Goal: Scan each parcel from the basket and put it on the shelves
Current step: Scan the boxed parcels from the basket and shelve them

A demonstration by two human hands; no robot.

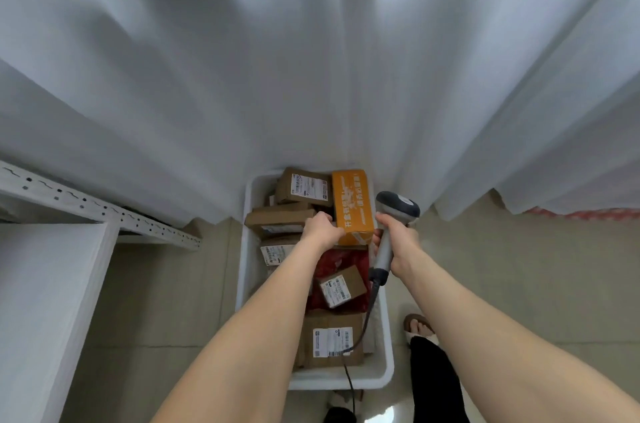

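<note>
Head view, looking down. White plastic basket (248, 270) on tiled floor (519, 277), set against a white curtain (311, 59). Basket holds several parcels: orange box (351, 201) w/ white print at the far right; brown carton w/ label (304, 186) beside it at far left; flat brown carton (277, 220) just below that; red bag (341, 266) mid-basket w/ a small labelled brown box (341, 285) lying on top; large brown carton (332, 339), label up, at the near end.

Left hand (322, 225): fingers curled over the near-left edge of the orange box, gripping it; box touches the neighbouring parcels and sits inside the basket.

Right hand (398, 239): closed around the grey handle of a barcode scanner (394, 214), held just right of the orange box, head w/ dark cap pointing away from the person. Scanner cable (363, 322) runs from the handle base down across the large carton and over the basket's near rim.

Hands are near each other but apart, each on its own item.

White metal shelf frame (90, 206) w/ perforated rail at left, well apart from basket. A sandalled foot (417, 325) and dark trouser leg (436, 377) stand just right of the basket.
</note>
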